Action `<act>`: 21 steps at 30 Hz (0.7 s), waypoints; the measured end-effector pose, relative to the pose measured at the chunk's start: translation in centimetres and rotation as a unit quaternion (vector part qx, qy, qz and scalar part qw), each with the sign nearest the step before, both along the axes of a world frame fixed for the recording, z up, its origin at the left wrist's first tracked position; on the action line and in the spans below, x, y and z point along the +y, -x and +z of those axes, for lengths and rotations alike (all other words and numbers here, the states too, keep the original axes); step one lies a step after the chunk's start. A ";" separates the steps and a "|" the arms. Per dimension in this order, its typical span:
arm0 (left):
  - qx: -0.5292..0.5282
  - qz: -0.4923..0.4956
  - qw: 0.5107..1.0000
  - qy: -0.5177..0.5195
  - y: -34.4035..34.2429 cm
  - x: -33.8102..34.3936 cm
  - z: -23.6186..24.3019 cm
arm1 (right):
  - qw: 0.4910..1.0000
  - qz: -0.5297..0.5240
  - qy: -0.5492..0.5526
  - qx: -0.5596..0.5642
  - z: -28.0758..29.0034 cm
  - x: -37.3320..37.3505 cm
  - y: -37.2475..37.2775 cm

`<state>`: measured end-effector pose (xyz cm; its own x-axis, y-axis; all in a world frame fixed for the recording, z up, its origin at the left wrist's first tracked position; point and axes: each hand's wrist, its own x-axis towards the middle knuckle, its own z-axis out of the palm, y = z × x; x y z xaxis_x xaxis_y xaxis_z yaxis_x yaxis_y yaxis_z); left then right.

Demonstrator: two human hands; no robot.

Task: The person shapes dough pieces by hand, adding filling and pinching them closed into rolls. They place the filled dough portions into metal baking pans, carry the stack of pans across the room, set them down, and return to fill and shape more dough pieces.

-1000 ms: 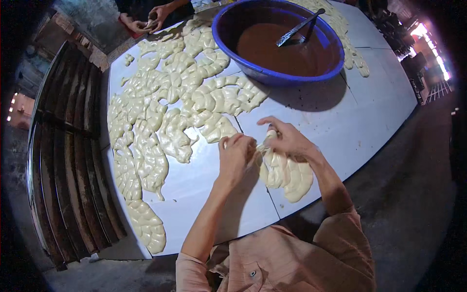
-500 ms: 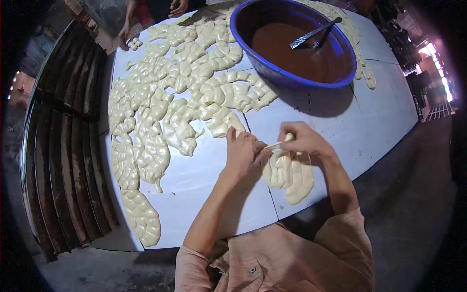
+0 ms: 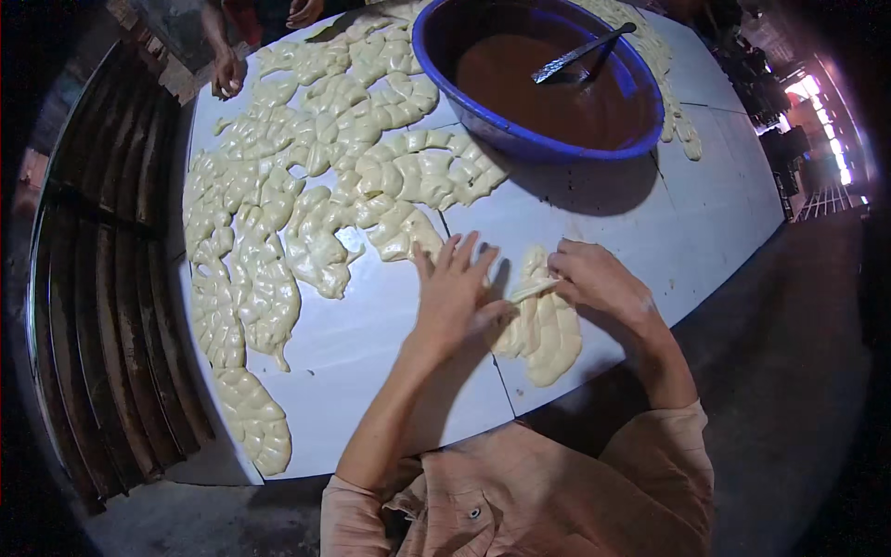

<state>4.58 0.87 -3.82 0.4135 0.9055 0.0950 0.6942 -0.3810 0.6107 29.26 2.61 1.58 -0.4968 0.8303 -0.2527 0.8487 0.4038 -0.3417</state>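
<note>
My left hand lies flat on the white table, fingers spread, pressing next to a pale yellow dough piece. My right hand pinches a thin strip of that dough at its upper edge. The dough piece sits near the table's front edge, between both hands. Many similar folded dough pieces cover the table's left and far parts.
A big blue basin of brown filling with a metal spoon stands at the far right. Another person's hands work at the far edge. Dark slatted racks run along the left. Dark floor lies to the right.
My left hand has flattened out on the table beside the dough, where before both hands were pinching it together. The view has shifted slightly closer.
</note>
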 end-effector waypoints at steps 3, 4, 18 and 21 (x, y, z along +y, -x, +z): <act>-0.031 -0.034 0.999 0.017 -1.6 -0.3 -0.5 | 0.986 -0.085 0.113 0.090 2.3 0.8 1.3; -0.085 -0.065 0.992 0.072 -2.3 -0.2 -0.5 | 0.986 -0.084 0.112 0.088 2.5 0.7 1.5; -0.159 0.021 0.974 0.158 -2.5 -0.2 0.0 | 0.884 -0.246 0.249 0.309 1.1 -1.1 3.7; -0.138 0.004 0.988 0.076 -2.8 -0.2 -0.9 | 0.845 -0.262 0.250 0.394 1.3 -1.8 3.5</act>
<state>7.40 0.64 -4.74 0.3831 0.9214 0.0661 0.4967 -0.2658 0.8262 25.73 0.83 2.92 -0.2711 0.8760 -0.3989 0.2968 -0.3182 -0.9004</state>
